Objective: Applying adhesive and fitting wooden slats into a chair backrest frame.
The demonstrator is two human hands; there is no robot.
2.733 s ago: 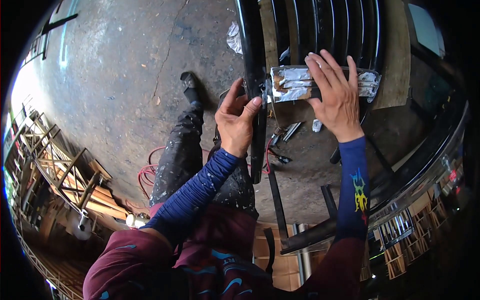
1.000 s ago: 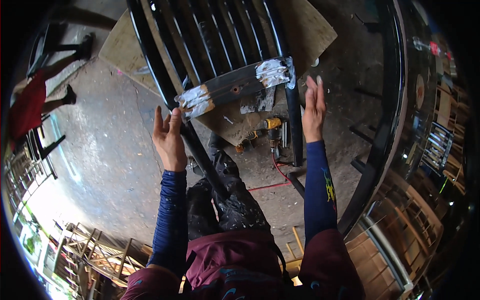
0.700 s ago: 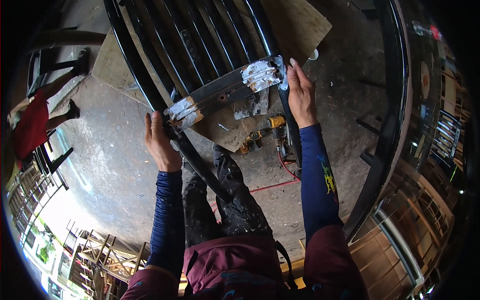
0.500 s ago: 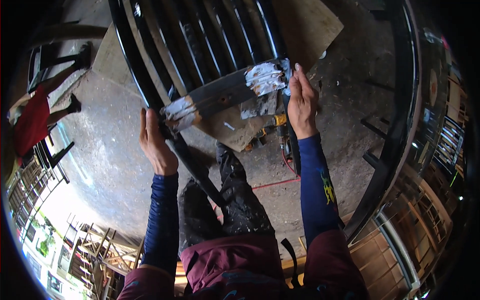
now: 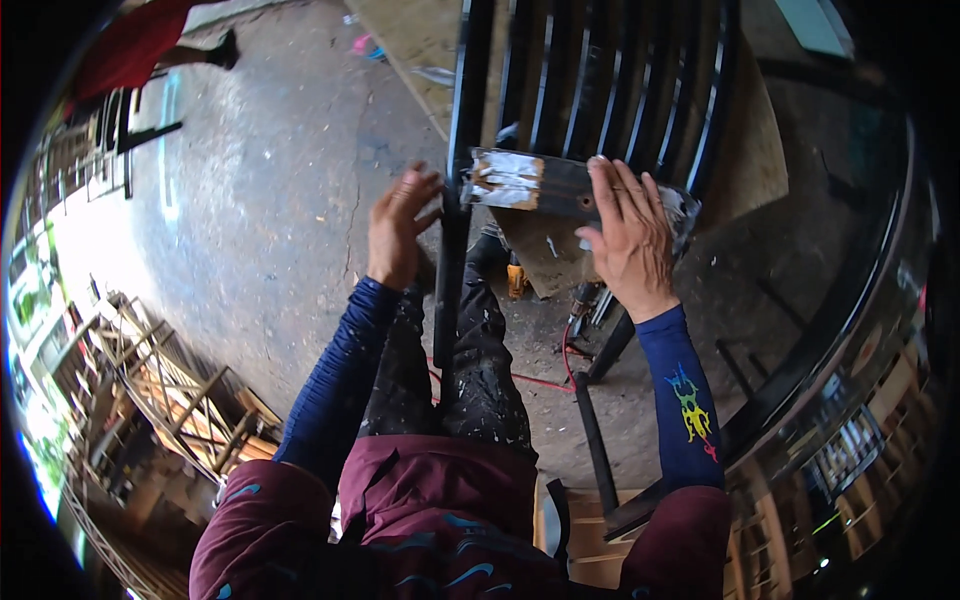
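Before me stands a black slatted furniture frame (image 5: 583, 90), its long glossy slats running away from me. Across its near end is a dark crossbar (image 5: 562, 188) with a torn, flaking whitish patch (image 5: 508, 180) on its left part. My right hand (image 5: 634, 240) lies over the crossbar's right part, fingers stretched out, hiding some of it. My left hand (image 5: 402, 225) is just left of the frame's left post (image 5: 453, 280), fingers loosely bent and apart, holding nothing. Whether its fingertips touch the post I cannot tell.
On the floor beneath the frame are a yellow tool part (image 5: 516, 281) and a tool (image 5: 585, 305) by a red hose (image 5: 545, 381). A board (image 5: 770, 170) lies under the slats. Wooden frames (image 5: 190, 390) are stacked at left; a person's red garment (image 5: 135, 40) shows far left.
The frame now appears farther right and turned in view. My right hand has gone from beside the crossbar's right end to lying over it. My left hand has come off the left corner.
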